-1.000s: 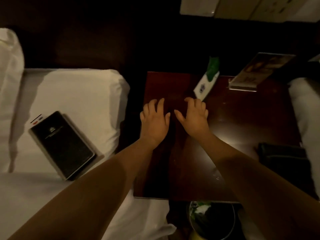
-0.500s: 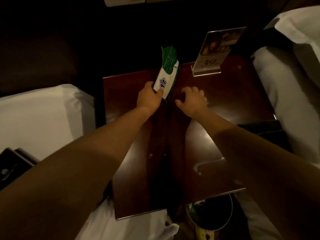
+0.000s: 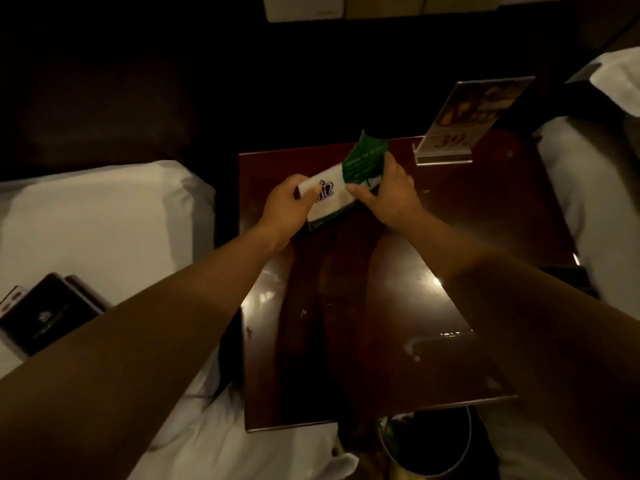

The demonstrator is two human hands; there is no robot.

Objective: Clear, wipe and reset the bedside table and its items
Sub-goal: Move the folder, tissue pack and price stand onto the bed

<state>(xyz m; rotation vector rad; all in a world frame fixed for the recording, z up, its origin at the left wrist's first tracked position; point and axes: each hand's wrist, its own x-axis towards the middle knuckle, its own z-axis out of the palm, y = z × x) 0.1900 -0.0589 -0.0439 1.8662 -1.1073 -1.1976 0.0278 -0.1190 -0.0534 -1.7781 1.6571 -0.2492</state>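
Over the far half of the bedside table (image 3: 363,323), one packet (image 3: 337,199) is gripped at both ends: left hand (image 3: 284,209) on white, right hand (image 3: 391,195) on green. One sign (image 3: 464,116) stands by the back edge.

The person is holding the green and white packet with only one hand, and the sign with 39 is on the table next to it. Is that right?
No. The head view shows both hands on the packet: the left hand grips its white end, the right hand its green end. The sign with 39 is on the table next to it.
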